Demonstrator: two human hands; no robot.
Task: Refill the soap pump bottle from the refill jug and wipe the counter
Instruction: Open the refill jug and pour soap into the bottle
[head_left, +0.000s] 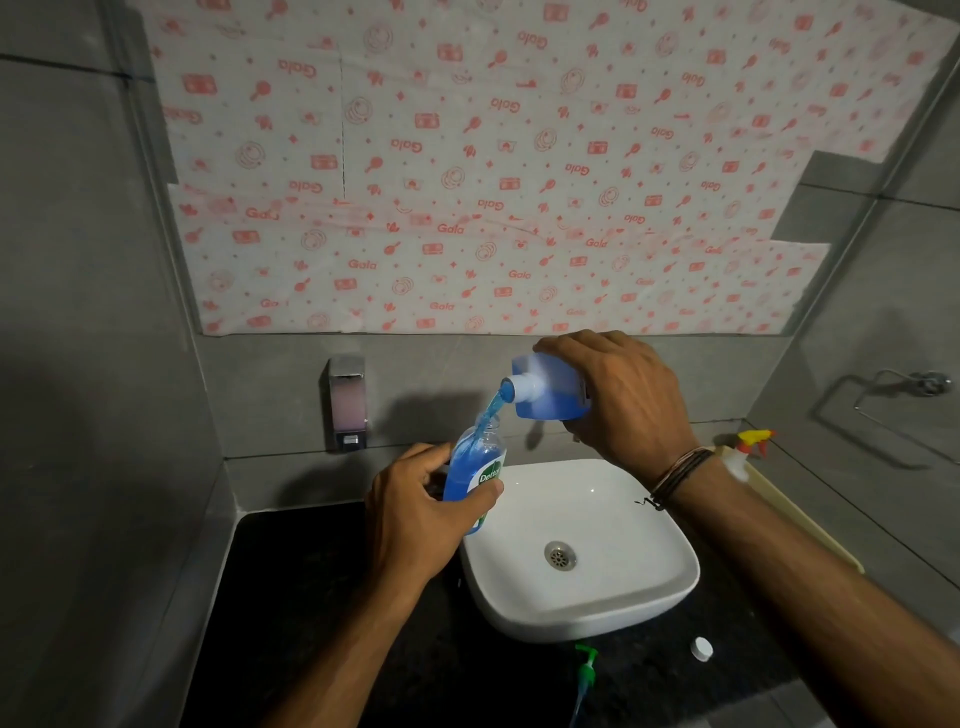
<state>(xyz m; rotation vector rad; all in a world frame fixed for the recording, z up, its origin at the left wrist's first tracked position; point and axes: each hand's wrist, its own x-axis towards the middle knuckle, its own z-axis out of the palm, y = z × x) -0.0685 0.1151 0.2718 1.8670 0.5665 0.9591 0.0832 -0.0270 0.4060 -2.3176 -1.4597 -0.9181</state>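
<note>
My left hand grips a clear soap bottle with a green Dettol label, held tilted over the left rim of the sink, its neck uncapped. Above and to the right, my right hand holds the blue refill jug tipped on its side, white spout pointing left. A stream of blue liquid runs from the spout into the bottle's neck, and the bottle is mostly full of blue soap. The green pump head with its tube lies on the black counter in front of the sink. A white cap lies to its right.
A white basin sits on the black counter. A wall soap dispenser hangs at the back left. A spray bottle with a yellow and red trigger stands at the right, by a cream tray edge. A towel ring is on the right wall.
</note>
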